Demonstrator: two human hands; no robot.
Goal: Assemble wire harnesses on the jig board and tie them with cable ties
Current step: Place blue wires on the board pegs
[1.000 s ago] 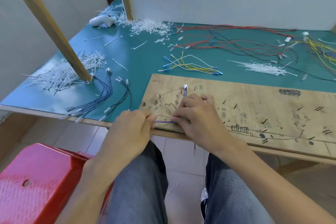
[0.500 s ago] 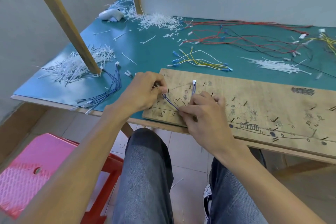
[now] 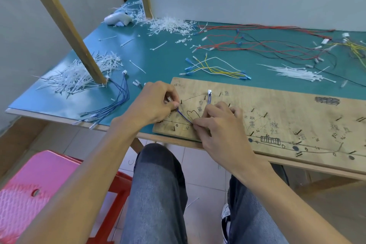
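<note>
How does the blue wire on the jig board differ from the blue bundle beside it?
The blue wire runs taut across the jig board, pinched by left hand and right hand; the blue bundle lies loose on the green table. The wire is thin; the bundle holds many strands. Both have white connector ends.

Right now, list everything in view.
jig board: one, tan, near edge of table
blue wire: one, blue, board's left part
connector: one, white, board's upper left
wire bundle: one, blue, left of board
yellow-white wires: one bunch, behind board
red-black wires: one tangle, far right
cable ties: three piles, white, on table
stool: one, red, floor left
left hand: fingers pinch blue wire's end
right hand: fingers pinch blue wire on board
</note>
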